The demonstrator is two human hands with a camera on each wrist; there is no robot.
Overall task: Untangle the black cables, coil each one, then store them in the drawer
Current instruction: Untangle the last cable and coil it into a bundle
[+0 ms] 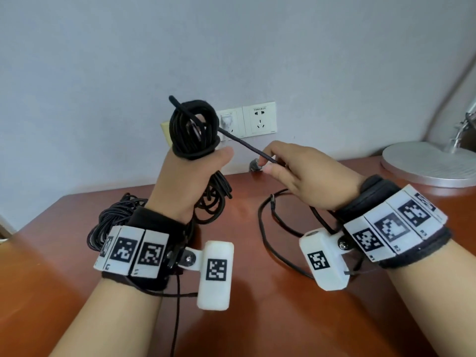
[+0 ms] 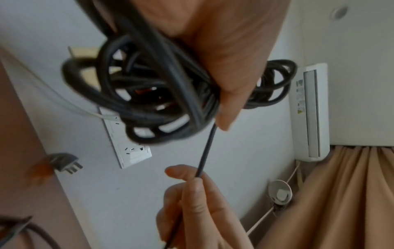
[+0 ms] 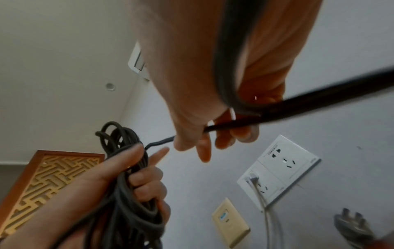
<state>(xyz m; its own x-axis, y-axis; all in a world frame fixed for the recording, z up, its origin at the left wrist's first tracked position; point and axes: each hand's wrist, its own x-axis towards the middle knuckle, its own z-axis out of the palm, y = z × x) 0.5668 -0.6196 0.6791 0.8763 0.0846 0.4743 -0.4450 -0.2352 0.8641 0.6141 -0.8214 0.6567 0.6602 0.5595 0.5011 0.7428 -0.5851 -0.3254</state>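
Observation:
My left hand (image 1: 198,163) is raised above the desk and grips a thick bundle of coiled black cable (image 1: 192,130), which also fills the left wrist view (image 2: 153,94) and shows in the right wrist view (image 3: 125,193). One strand (image 1: 244,144) runs taut from the bundle to my right hand (image 1: 278,163), which pinches it between thumb and fingers (image 2: 192,183). The rest of that cable (image 1: 268,228) trails in loops over the desk under my right wrist. Another coil of thinner black cable (image 1: 113,217) lies on the desk behind my left wrist.
The brown wooden desk (image 1: 244,305) meets a grey wall with white sockets (image 1: 258,119); one has a white plug (image 3: 253,176) in it. A loose grey plug (image 2: 64,161) lies at the desk's back edge. A round silver lamp base (image 1: 427,163) stands at the right.

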